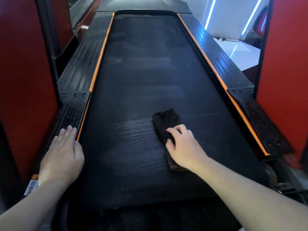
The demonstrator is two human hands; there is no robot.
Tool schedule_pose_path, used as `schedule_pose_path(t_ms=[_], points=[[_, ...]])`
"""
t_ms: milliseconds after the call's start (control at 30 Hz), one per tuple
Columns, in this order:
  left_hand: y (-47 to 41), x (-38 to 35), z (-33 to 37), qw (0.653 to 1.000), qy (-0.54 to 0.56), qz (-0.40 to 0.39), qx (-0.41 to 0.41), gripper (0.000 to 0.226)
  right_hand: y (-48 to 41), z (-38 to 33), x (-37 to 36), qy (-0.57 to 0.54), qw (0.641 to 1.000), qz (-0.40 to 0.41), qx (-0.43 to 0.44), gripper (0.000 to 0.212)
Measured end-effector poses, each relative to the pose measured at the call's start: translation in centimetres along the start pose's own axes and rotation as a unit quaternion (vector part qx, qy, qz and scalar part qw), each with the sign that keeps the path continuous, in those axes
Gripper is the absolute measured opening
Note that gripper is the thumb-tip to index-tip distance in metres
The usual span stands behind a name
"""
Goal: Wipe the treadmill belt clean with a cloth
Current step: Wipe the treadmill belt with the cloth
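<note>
The black treadmill belt (pixel 143 77) runs away from me between two orange-edged side rails. A dark brown waffle-textured cloth (pixel 165 120) lies on the belt at the near right, and my right hand (pixel 183 145) presses down on its near half with fingers curled over it. Pale streaks mark the belt to the left of the cloth. My left hand (pixel 64 150) rests flat, fingers together, on the left side rail (pixel 75 104) at the belt's edge, holding nothing.
The right side rail (pixel 260 117) has a ribbed foot pad. Red upright panels stand close on the left (pixel 25 80) and right (pixel 286 64). Beyond the right rail lie a white floor (pixel 240 49) with blue light strips and a cable.
</note>
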State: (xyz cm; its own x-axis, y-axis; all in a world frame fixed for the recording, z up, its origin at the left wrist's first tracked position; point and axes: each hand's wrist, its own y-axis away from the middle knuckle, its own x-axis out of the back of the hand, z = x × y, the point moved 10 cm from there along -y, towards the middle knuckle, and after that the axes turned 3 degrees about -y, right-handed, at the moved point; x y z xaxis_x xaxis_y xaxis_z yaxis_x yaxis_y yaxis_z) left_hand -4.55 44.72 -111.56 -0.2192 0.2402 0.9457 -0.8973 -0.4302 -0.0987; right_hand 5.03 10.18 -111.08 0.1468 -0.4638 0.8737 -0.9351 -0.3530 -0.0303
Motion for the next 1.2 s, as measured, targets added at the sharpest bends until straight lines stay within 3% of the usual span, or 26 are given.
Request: schedule_pose_path(t_ms=[367,533,733,1000,1200], points=[[-0.3,-0.5,-0.3,1.0,0.002,0.0,-0.006,0.055,1.7,10.1,6.0,0.094,0.993,0.003,-0.074,0.046],[-0.7,-1.0,-0.7,1.0,-0.016,-0.002,-0.01,0.074,2.6,15.0,8.6,0.13,0.985,-0.014,-0.114,0.048],[-0.4,-0.7,-0.1,1.0,-0.019,0.0,-0.003,0.068,3.1,17.9,10.3,0.13,0.978,-0.036,-0.161,0.048],[0.3,-1.2,2.1,0.995,-0.085,-0.044,0.003,0.064,2.7,17.2,10.9,0.064,0.989,-0.058,-0.118,0.041],[1.5,-0.3,13.3,0.99,-0.032,-0.049,-0.125,0.057,2.7,14.0,9.7,0.067,0.992,-0.096,-0.047,0.037]])
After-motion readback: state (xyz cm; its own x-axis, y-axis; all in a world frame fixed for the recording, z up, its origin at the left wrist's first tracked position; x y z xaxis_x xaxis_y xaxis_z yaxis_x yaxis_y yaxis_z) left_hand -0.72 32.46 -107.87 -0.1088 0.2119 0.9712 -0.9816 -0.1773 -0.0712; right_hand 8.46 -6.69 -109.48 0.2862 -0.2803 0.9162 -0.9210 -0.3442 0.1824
